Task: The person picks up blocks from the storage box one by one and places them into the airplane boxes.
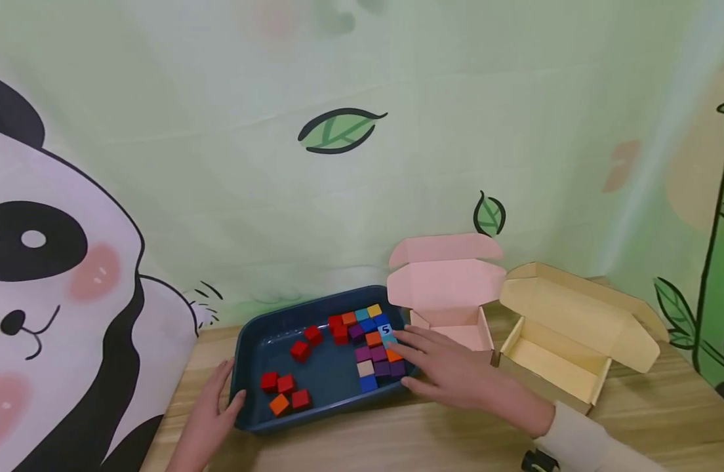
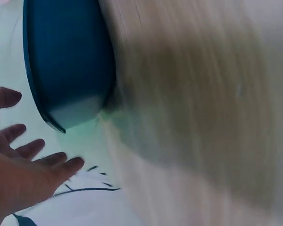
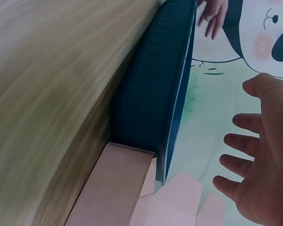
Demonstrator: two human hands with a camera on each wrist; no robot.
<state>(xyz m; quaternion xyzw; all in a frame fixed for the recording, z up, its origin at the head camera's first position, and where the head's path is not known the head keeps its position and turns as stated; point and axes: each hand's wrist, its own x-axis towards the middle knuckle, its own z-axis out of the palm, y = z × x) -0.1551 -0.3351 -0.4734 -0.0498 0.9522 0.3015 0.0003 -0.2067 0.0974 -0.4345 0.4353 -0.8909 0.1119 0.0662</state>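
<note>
Right hand (image 1: pixel 441 364), fingers extended, over cubes (image 1: pixel 378 354); left hand (image 1: pixel 210 410) at tray's (image 1: pixel 329 370) end.

Layout of the work surface, as seen by the person. The tray (image 1: pixel 329 373) lies on the table (image 1: pixel 315 449) before the backdrop (image 1: pixel 433 65). Inside it, a packed group of blocks (image 1: pixel 378 354) fills the right end; four blocks (image 1: pixel 286 385) lie at front left, with a pair of blocks (image 1: pixel 300 351) behind them, toward the middle. Right of the tray stands the first box (image 1: pixel 462 335); farther right, the second box (image 1: pixel 553 360). The left hand (image 1: pixel 211 406) is at the tray's left end, the right hand (image 1: pixel 441 367) at its right.
</note>
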